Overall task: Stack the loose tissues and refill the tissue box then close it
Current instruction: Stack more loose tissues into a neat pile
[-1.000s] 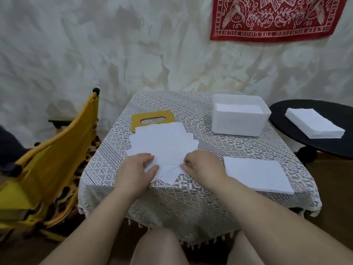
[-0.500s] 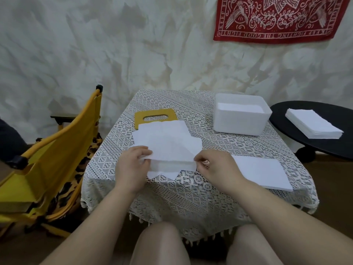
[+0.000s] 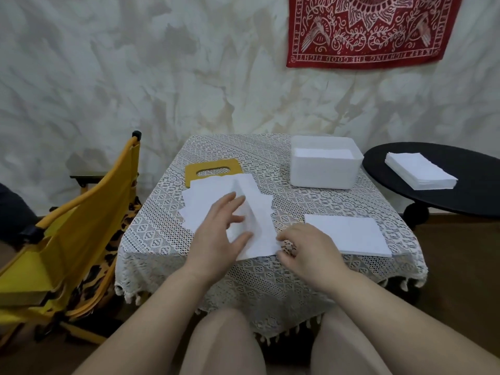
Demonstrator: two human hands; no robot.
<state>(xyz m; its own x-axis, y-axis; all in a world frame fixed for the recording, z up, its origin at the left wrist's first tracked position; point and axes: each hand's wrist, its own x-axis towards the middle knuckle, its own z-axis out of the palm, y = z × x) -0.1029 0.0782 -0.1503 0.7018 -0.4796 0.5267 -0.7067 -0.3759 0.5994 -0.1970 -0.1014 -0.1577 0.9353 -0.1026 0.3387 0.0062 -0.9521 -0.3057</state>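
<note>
Lifted since before, left hand (image 3: 219,234) — fingers spread — presses tissues (image 3: 251,209); right hand (image 3: 305,249) pinches their corner.

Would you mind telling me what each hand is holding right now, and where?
The left hand presses flat on the loose tissues; the right hand pinches the top tissue's near right corner.

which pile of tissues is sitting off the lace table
The thick tissue stack on the black round side table at right; the others lie on the lace cloth.

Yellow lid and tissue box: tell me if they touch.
Apart. The head view shows bare lace tablecloth between the yellow lid, partly under the loose tissues, and the tissue box.
</note>
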